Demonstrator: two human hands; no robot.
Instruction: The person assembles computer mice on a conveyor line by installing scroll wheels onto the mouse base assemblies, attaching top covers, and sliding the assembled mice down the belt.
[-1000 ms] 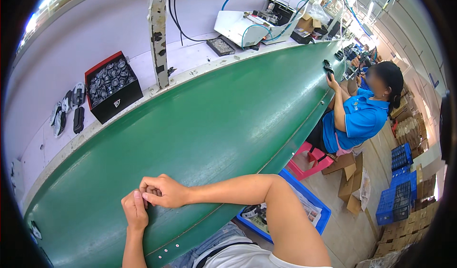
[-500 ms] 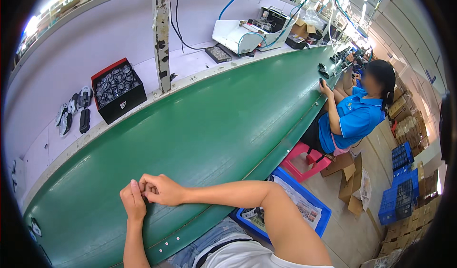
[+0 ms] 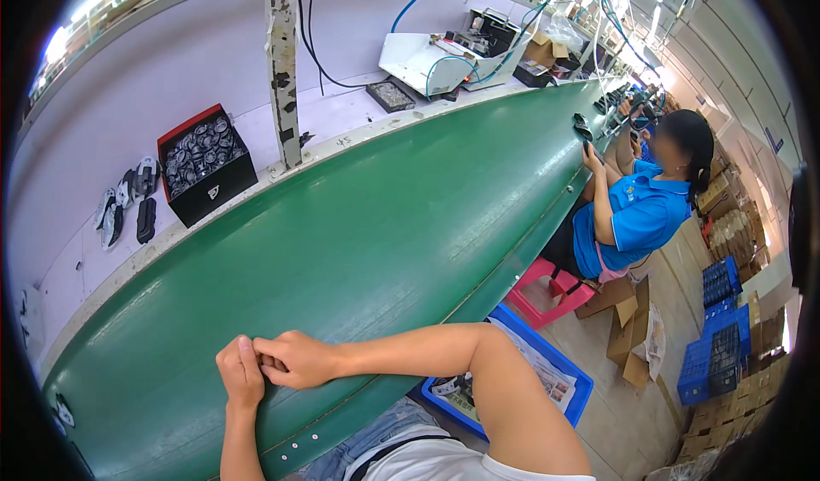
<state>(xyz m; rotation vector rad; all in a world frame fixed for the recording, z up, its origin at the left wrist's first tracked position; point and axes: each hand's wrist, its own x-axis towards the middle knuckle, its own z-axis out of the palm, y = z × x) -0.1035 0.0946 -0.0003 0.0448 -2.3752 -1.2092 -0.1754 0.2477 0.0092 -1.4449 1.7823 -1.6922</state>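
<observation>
While the left hand (image 3: 241, 373) and right hand (image 3: 299, 360) touch over the belt (image 3: 342, 233), curled, contents hidden, parts (image 3: 203, 152) beyond it lie untouched.

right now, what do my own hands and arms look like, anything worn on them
Your left hand and right hand wear no gloves, and no rings show. Both wrists lack a watch or bracelet. No sleeve covers either forearm; a white top shows at the lower edge.

Factory workshop, long green conveyor belt (image 3: 342, 242), parts box (image 3: 218, 201), co-worker (image 3: 636, 220)
</observation>
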